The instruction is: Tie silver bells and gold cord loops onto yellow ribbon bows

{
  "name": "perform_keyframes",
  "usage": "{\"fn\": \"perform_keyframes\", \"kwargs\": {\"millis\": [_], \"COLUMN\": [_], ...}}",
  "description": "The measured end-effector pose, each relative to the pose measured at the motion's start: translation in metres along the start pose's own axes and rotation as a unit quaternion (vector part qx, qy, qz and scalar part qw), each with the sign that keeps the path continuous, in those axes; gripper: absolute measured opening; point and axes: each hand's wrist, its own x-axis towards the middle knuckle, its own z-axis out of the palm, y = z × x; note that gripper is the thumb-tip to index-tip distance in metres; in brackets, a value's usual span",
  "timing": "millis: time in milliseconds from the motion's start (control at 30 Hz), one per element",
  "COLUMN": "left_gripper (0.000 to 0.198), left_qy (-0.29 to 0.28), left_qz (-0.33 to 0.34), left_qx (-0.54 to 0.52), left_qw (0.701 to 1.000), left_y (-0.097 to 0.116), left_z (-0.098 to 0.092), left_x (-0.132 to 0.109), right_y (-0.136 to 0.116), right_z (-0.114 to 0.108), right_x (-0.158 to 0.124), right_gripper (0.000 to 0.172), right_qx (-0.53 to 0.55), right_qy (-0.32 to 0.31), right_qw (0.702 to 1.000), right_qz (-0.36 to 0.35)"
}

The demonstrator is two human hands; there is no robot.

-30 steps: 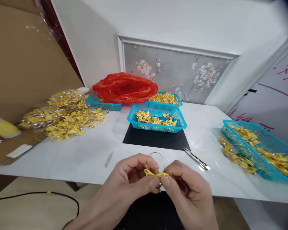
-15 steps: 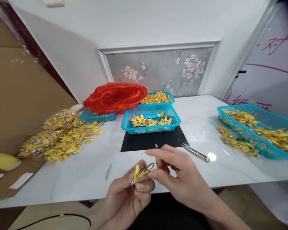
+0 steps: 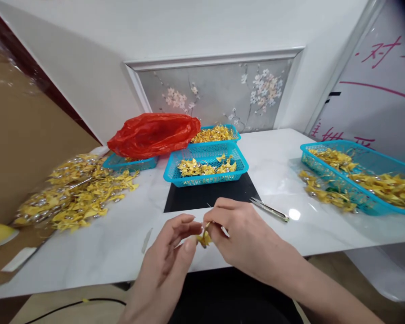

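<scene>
Between my hands, above the table's front edge, hangs a small yellow ribbon bow (image 3: 205,239) with a thin loop. My right hand (image 3: 248,229) pinches the loop between thumb and fingertips. My left hand (image 3: 168,254) is beside the bow on the left, its thumb and fingers apart; whether the thumb tip touches the ribbon I cannot tell. Beyond my right hand lie thread snips (image 3: 269,209), partly on a black mat (image 3: 195,198). A blue basket (image 3: 205,181) holding several yellow bows stands on the mat's far part.
A heap of yellow bows with silver beads (image 3: 84,193) spreads at left, near cardboard (image 3: 23,108). A red plastic bag (image 3: 151,135) rests over another blue basket (image 3: 131,165). At right stands a larger blue basket (image 3: 371,203), loose bows (image 3: 324,191) beside it.
My left hand has let go of the bow and opened. The bow now hangs from my right hand, which has shifted slightly left. The camera view has also moved slightly.
</scene>
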Motion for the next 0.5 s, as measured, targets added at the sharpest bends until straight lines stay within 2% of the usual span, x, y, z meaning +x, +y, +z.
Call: {"fn": "perform_keyframes", "kwargs": {"millis": [67,200,367,500], "left_gripper": [0.030,0.031,0.031,0.031], "left_qy": [-0.008,-0.066,-0.091,-0.080], "left_qz": [-0.004,-0.026,-0.044,-0.066], "left_qx": [0.044,0.070,0.022,-0.066], "left_qw": [0.999,0.995,0.995,0.992], "left_y": [0.002,0.001,-0.004,-0.004], "left_z": [0.001,0.002,0.002,0.005], "left_x": [-0.001,0.007,0.012,0.004], "right_y": [0.001,-0.001,-0.001,0.006], "right_z": [0.006,0.014,0.014,0.015], "right_x": [0.001,0.001,0.004,0.009], "right_gripper": [0.023,0.024,0.024,0.023], "right_qx": [-0.025,-0.040,-0.036,-0.017], "right_qy": [0.005,0.009,-0.002,0.008], "right_qw": [1.000,0.999,0.998,0.998], "right_qz": [-0.005,-0.018,-0.041,-0.052]}}
